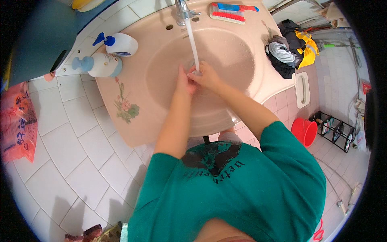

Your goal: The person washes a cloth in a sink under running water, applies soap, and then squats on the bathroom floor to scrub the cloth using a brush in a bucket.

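Over the basin of a pink washbasin [242, 106], my left hand [188, 82] and my right hand [207, 75] meet under a stream of running water [193, 45]. The water falls from a chrome faucet [182, 13] at the back of the basin. My left hand is turned on edge, its thumb raised, and the right hand's fingers curl in toward it. Splashing and the fingers hide what, if anything, lies between the palms.
Two white pump bottles [123, 44] [104, 65] stand on the basin's left ledge. A red-bristled brush [228, 15] and a blue-and-red handled tool [234, 7] lie at back right. Bundled clothes [282, 53] rest on the right rim. A red bucket [304, 133] and black rack [334, 130] are farther right.
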Motion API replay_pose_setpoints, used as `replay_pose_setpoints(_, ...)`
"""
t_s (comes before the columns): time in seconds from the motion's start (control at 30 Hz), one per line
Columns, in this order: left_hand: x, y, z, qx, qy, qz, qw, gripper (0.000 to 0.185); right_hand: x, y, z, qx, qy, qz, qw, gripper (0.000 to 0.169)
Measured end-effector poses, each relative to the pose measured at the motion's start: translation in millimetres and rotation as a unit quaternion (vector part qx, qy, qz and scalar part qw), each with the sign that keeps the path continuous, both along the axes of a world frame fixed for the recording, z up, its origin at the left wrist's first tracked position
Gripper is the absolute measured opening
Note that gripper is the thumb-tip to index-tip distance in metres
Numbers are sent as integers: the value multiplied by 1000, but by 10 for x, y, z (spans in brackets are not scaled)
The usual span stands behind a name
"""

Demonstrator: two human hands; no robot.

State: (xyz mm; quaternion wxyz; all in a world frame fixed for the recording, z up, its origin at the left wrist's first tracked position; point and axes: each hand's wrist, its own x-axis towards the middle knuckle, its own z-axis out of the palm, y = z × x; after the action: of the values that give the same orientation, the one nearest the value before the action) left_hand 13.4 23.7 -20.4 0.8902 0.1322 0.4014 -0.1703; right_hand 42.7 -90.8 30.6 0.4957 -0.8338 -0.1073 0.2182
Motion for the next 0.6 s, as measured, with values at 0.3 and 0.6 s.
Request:
replay_pose_setpoints(0.3,-6,-354,-39,55,-10,144,988,32,191,-24,63,-95,-11,-51,994,24)
replay_pose_setpoints(0.6,-59,-132,-12,-73,-143,55,986,32,-128,149,-172,-129,-112,23,985,36)
